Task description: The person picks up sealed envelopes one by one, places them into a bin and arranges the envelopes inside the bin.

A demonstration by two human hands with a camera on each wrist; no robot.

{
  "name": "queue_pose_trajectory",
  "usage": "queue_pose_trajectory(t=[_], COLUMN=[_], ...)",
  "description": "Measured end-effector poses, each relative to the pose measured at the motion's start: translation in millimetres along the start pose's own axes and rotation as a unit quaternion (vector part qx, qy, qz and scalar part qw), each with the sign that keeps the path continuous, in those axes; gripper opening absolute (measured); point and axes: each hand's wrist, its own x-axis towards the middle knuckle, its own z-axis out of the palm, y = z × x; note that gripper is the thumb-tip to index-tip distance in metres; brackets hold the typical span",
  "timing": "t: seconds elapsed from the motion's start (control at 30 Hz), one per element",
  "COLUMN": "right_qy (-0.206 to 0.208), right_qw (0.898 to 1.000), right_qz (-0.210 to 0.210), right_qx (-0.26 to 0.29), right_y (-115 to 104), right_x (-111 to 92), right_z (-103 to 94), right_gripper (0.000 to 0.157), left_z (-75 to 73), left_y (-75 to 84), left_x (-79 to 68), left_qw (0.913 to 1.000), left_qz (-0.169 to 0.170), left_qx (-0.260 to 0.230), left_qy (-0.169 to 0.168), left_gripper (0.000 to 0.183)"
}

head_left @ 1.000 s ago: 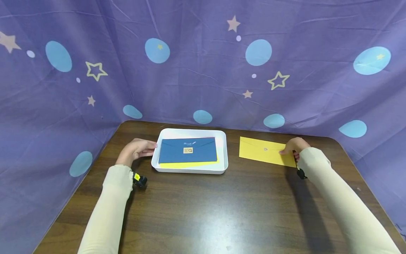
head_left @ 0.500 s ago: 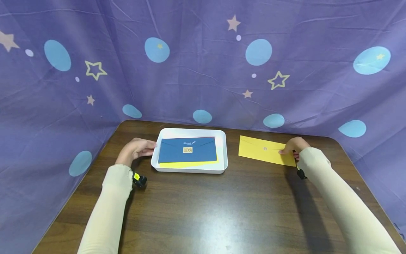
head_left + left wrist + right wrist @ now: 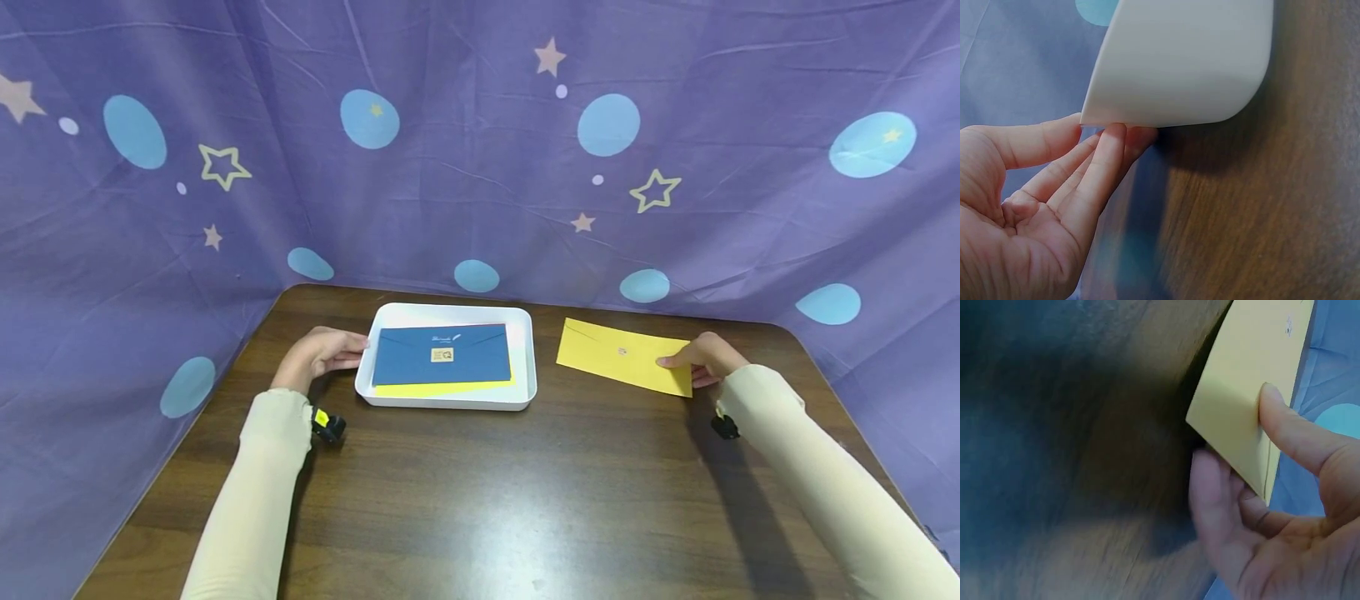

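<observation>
A yellow envelope with a small round seal is held at its right end by my right hand. In the right wrist view, the thumb lies on the envelope's face and the other fingers are behind and under its edge, which is raised off the table. My left hand touches the left side of a white tray. In the left wrist view, the thumb tip meets the rim and fairly straight fingers rest against the outer wall. Inside the tray, a blue envelope with a tan sticker lies over a yellow one.
The brown wooden table extends in front of the tray and between the two forearms. A purple curtain with stars and blue ovals hangs along its back and sides. A thin reddish edge shows behind the blue envelope.
My right hand has drawn back slightly to the right and its wrist has turned, with more fingers showing beneath the yellow envelope. That envelope has shifted a little left. My left hand stays at the tray.
</observation>
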Motion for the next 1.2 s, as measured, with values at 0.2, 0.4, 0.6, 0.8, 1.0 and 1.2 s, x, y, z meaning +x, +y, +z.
queue_pose_trajectory(t=[0.2, 0.4, 0.6, 0.8, 1.0, 1.2], right_qy=[-0.047, -0.140, -0.213, -0.224, -0.218, -0.216], right_qw=[0.998, 0.985, 0.963, 0.957, 0.953, 0.944], right_qz=[-0.039, -0.064, -0.081, -0.092, -0.103, -0.116], right_qx=[0.024, 0.083, 0.141, 0.160, 0.184, 0.220], right_y=[12, 22, 35, 41, 45, 50], right_x=[1, 2, 6, 7, 6, 3], right_z=[-7.8, -15.5, -19.3, -20.1, -16.4, -10.7], right_gripper=[0.082, 0.019, 0.019, 0.036, 0.045, 0.038], left_z=[-0.1, -0.2, -1.4, -1.3, -0.3, 0.1], left_y=[-1.5, -2.0, -0.9, 0.5, 0.8, -0.1], left_x=[-0.4, 0.2, 0.4, -0.4, 0.6, 2.6], left_qw=[1.0000, 1.0000, 1.0000, 1.0000, 1.0000, 0.9999], left_qz=[0.000, 0.003, 0.002, 0.000, -0.004, -0.008], left_qx=[0.004, -0.001, -0.001, -0.005, -0.006, -0.005], left_qy=[-0.002, -0.004, -0.001, -0.004, -0.002, 0.005], left_gripper=[0.051, 0.051, 0.051, 0.051, 0.051, 0.050])
